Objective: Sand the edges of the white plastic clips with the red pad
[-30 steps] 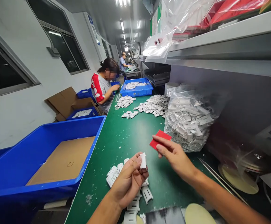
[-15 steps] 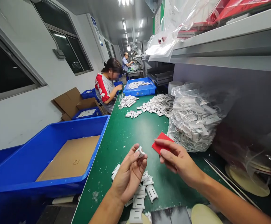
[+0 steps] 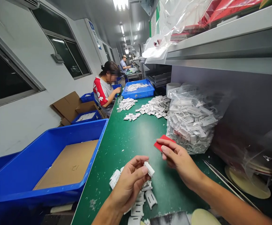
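Observation:
Between the thumb and fingers of my left hand point(image 3: 132, 181) is a small white plastic part point(image 3: 149, 169), held above the green table point(image 3: 117, 140). My right hand point(image 3: 178, 159) pinches a flat red piece point(image 3: 164, 141) to the right of it, and the two hands are apart. Loose white parts point(image 3: 151, 198) with slots lie under and beside my left hand, some hidden by it. A large clear bag point(image 3: 192, 122) full of white parts stands beyond my right hand.
Piles of white parts point(image 3: 156, 106) and a blue tray point(image 3: 139, 91) lie farther along the table. A big blue bin point(image 3: 56, 129) with cardboard is at the left. A seated person point(image 3: 105, 89) works beyond. A shelf point(image 3: 220, 47) overhangs the right side.
My left hand has moved down and slightly right with the white part, which is now turned differently. My right hand still holds the red piece, now tilted flatter. The view has shifted slightly.

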### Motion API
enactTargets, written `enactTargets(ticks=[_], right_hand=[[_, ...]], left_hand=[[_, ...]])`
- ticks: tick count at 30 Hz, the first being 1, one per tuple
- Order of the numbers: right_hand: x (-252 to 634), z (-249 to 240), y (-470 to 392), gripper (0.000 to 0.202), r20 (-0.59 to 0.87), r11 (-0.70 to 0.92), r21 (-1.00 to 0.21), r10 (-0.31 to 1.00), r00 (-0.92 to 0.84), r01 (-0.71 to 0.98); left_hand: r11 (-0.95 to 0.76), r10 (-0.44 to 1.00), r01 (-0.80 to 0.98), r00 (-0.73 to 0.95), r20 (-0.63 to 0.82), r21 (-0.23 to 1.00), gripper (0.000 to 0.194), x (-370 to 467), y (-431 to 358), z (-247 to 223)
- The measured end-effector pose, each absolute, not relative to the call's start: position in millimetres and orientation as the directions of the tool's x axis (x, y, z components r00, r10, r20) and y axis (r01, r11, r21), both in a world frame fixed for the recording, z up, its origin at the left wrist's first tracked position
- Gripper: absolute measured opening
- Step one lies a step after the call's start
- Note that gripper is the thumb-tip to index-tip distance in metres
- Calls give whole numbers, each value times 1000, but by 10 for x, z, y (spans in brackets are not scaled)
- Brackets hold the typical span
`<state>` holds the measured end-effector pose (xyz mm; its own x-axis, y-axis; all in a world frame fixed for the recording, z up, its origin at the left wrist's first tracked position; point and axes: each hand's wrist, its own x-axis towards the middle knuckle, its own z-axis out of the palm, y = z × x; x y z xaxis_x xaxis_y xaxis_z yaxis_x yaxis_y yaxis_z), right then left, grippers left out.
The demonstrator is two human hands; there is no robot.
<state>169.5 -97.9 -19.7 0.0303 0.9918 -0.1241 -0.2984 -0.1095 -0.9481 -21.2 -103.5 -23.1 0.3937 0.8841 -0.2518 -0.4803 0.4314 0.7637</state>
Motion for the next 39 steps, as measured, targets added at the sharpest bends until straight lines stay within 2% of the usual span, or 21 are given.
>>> enactTargets(ticks=[4,6,8,10,11,13,14,15,17,19,21,22,25,27,29,32,36,39], right_hand=[[1649,-169,-1051,41,-117,-163,-896,984,-133,-414],[1639,-147,-1106,40,-108,-184,-857,977,-182,-480],[1644,-139,-1137,44,-73,-236,-830,944,-321,-506],[1657,-148,-1131,50,-57,-268,-856,899,-434,-442],[1664,-157,-1115,51,-76,-257,-882,905,-418,-396],[1676,-175,-1074,49,-131,-212,-920,959,-252,-329],[1681,-182,-1054,47,-149,-195,-926,975,-164,-323],[1684,-188,-1039,47,-153,-194,-925,977,-148,-327],[1688,-195,-1023,50,-140,-212,-928,960,-242,-306],[1689,-196,-1023,54,-136,-191,-949,966,-220,-250],[1691,-191,-1030,54,-132,-150,-968,986,-98,-203],[1691,-187,-1035,54,-123,-140,-970,988,-96,-200],[1688,-172,-1051,55,-91,-148,-965,964,-248,-219],[1683,-164,-1057,54,-87,-129,-967,978,-192,-220],[1678,-161,-1060,52,-85,-119,-966,984,-154,-229],[1674,-174,-1041,55,-92,-163,-959,953,-289,-234],[1678,-213,-969,46,-109,-115,-973,993,-42,-199],[1681,-204,-971,40,-88,-101,-970,994,-67,-222]], left_hand=[[454,880,-575,410,-240,680,46,-221,-1035,-199],[471,870,-598,438,-227,649,46,-223,-1042,-197],[474,861,-585,465,-206,658,43,-213,-1053,-200],[440,862,-527,476,-176,727,43,-188,-1068,-206],[379,881,-482,449,-149,790,43,-173,-1077,-211],[155,950,-323,307,-51,934,40,-146,-1101,-230],[11,979,-209,203,32,978,37,-138,-1116,-247],[-129,985,-85,103,137,988,34,-134,-1131,-268],[-394,919,105,13,395,913,31,-145,-1156,-324],[-628,774,191,50,631,754,35,-176,-1167,-387],[-768,629,244,111,770,592,44,-218,-1162,-441],[-800,582,268,128,803,537,47,-237,-1157,-461],[-837,516,295,146,844,460,54,-279,-1144,-492],[-848,497,292,151,855,442,57,-285,-1144,-497],[-842,502,300,132,855,448,55,-273,-1150,-497],[-821,532,299,89,842,487,48,-225,-1166,-484],[-692,674,284,-74,735,663,36,-145,-1187,-428],[-517,820,210,-157,551,830,31,-124,-1190,-383]])
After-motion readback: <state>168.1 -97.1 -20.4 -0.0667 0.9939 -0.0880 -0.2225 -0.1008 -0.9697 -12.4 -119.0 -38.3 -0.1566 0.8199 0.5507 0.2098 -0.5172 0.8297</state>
